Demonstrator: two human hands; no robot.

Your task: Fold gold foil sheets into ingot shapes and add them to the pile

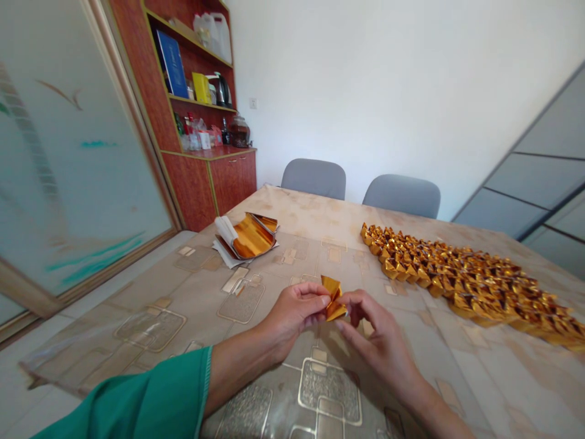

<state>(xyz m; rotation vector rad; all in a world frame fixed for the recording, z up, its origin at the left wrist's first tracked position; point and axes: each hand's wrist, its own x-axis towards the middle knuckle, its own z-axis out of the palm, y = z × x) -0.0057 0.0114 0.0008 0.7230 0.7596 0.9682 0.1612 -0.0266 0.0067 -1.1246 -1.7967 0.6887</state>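
Observation:
Between my two hands, above the table, is a small piece of folded gold foil paper (332,289) with a pointed flap standing up. My left hand (299,308) pinches its left side between thumb and fingers. At the paper's right edge is my right hand (372,323), its index finger touching the foil and its thumb held lower and apart. Farther back on the left lies a stack of gold foil sheets (256,236), curled, with white sheets at its side. Rows of folded gold paper ingots (457,274) stand close together on the right.
A patterned clear cover lies over the table (292,390). Two grey chairs (313,177) stand at the far side, against a white wall. A red-brown cabinet (233,177) with shelves of bottles and jugs is at the back left, beside a frosted glass door (77,152).

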